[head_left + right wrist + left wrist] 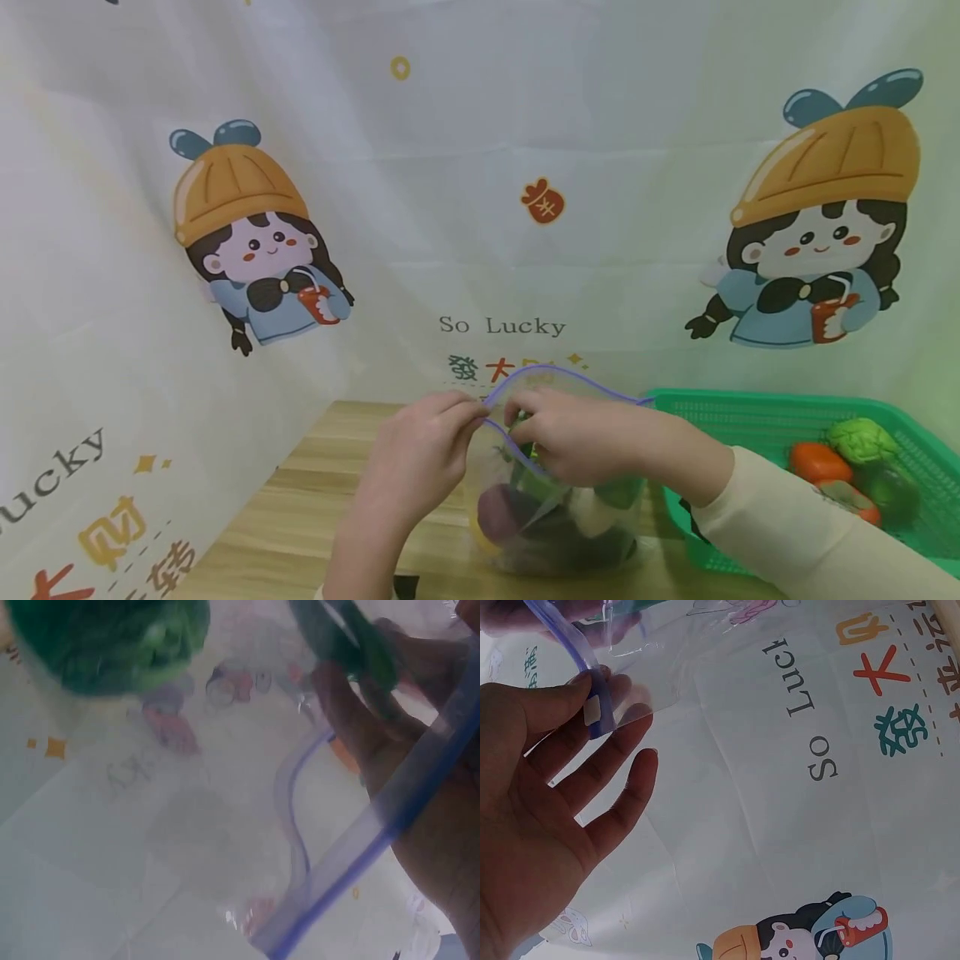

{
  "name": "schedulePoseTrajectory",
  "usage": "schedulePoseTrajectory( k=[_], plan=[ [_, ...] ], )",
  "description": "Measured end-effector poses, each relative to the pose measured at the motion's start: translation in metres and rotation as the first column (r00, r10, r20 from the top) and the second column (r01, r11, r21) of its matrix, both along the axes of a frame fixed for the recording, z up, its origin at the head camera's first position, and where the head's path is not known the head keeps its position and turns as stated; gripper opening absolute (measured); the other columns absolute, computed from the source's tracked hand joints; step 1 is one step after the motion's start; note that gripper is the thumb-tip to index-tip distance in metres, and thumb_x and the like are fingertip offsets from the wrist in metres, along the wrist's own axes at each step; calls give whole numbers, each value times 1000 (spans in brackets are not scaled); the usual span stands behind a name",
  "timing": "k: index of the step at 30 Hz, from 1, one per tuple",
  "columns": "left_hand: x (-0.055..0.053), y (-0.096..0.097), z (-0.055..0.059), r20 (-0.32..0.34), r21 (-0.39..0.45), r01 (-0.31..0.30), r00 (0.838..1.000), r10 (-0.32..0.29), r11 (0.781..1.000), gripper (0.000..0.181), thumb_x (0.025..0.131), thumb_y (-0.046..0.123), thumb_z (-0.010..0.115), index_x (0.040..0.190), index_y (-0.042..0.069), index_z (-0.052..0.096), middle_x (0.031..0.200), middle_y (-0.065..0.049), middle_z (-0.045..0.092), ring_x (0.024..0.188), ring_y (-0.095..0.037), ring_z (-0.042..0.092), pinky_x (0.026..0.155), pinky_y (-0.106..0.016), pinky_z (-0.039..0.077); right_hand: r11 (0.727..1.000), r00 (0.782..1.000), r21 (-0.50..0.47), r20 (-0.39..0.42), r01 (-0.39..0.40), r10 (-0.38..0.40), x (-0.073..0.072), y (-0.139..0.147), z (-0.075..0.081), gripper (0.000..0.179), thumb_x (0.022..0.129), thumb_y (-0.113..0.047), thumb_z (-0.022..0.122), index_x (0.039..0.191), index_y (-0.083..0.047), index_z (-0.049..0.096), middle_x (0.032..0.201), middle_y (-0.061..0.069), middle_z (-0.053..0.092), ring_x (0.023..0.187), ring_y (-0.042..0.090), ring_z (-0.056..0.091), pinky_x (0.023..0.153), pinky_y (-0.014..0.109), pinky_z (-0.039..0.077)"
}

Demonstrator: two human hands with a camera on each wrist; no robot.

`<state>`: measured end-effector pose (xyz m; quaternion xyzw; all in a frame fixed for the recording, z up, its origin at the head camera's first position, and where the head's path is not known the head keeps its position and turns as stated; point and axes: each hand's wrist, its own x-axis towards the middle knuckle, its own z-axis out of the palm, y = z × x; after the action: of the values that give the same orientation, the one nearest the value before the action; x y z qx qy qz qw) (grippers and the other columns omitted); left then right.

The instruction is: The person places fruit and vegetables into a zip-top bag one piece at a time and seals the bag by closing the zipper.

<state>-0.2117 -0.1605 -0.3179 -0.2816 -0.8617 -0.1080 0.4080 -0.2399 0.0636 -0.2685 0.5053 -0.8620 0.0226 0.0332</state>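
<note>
On my feed the clear zip bag (542, 366) stands on the wooden table (322, 475), a purple vegetable (501, 512) showing through it. I see the left hand (423, 450) pinching its rim; the right hand (570, 429) is in the mouth — fingers round a blurred green item (334, 637). Beside it sits a green basket (787, 396) of vegetables — printed cloth (450, 250) behind.

I see a thin, clear plastic bag (558, 517), shiny and crinkly, with a smooth purple plastic strip (596, 701). The green basket with holes (727, 421) looks like hard plastic, the pale brown counter (300, 508) like smooth wood, the white printed sheet (615, 275) like creased cloth.
</note>
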Motion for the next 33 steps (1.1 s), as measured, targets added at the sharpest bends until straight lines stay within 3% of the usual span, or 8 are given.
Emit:
schedulePoseTrajectory(
  k=[4, 8, 12, 16, 19, 22, 26, 33],
  plan=[
    [0, 0, 0, 1, -10, 7, 1000, -7, 1000, 12, 94, 6, 79, 103, 13, 83, 101, 3, 81, 97, -16, 77, 85, -32, 65, 994, 995, 78, 51, 80, -84, 4, -10, -5, 26, 102, 2, 56, 115, -5, 78, 149, 10, 57, 133, 31, 60, 111, 41, 55],
    [-1, 1, 2, 3, -17, 12, 1000, -12, 1000, 13, 94, 7, 79, 104, 14, 83, 101, 4, 81, 97, -16, 77, 85, -32, 65, 995, 997, 62, -3, 79, -79, 3, -12, -8, 21, 97, 4, 64, 108, -5, 80, 150, 9, 60, 135, 32, 61, 113, 42, 55],
    [0, 1, 2, 3, -17, 12, 1000, -12, 1000, 13, 94, 6, 79, 103, 14, 83, 101, 4, 80, 96, -16, 77, 83, -32, 65, 1000, 985, -8, -170, -28, 26, -5, -10, -13, 28, 87, 13, 70, 95, -11, 82, 126, 2, 74, 107, 21, 68, 93, 28, 61],
    [1, 1, 2, -3, -16, 12, 1000, -12, 1000, 12, 93, 6, 79, 102, 13, 83, 100, 5, 80, 95, -15, 76, 82, -31, 65, 985, 947, -81, -299, -151, 120, -13, -9, -19, 33, 84, 17, 69, 80, -15, 79, 100, -5, 77, 75, 9, 47, 66, 15, 43],
    [1, 1, 1, -3, -21, 11, 1000, -11, 1000, 11, 94, 7, 79, 102, 13, 83, 100, 5, 80, 96, -15, 76, 82, -31, 65, 979, 928, -92, -345, -184, 142, -18, -9, -25, 31, 85, 15, 71, 75, -15, 77, 92, -7, 76, 72, 8, 43, 62, 13, 37],
    [1, 2, 0, 3, -24, 12, 1000, -12, 1000, 12, 93, 8, 80, 103, 13, 84, 101, 5, 80, 97, -15, 76, 84, -32, 65, 980, 912, -51, -380, -190, 157, -21, -9, -32, 28, 86, 11, 74, 72, -14, 75, 85, -7, 72, 77, 10, 54, 64, 12, 45],
    [1, 3, 1, 9, -33, 22, 1000, -22, 999, 12, 93, 10, 80, 104, 13, 84, 103, 4, 81, 98, -16, 76, 87, -32, 65, 982, 931, 20, -315, -187, 184, -24, -10, -41, 25, 88, 5, 76, 71, -14, 72, 77, -7, 68, 83, 11, 63, 71, 12, 52],
    [1, 4, 2, 13, -47, 42, 999, -41, 998, 11, 94, 12, 81, 104, 15, 84, 103, 4, 81, 97, -17, 76, 87, -32, 64, 987, 983, -2, -89, -159, 158, -28, -11, -48, 37, 100, -6, 70, 65, -14, 63, 70, -7, 61, 59, -4, 48, 54, 6, 41]
  ],
)
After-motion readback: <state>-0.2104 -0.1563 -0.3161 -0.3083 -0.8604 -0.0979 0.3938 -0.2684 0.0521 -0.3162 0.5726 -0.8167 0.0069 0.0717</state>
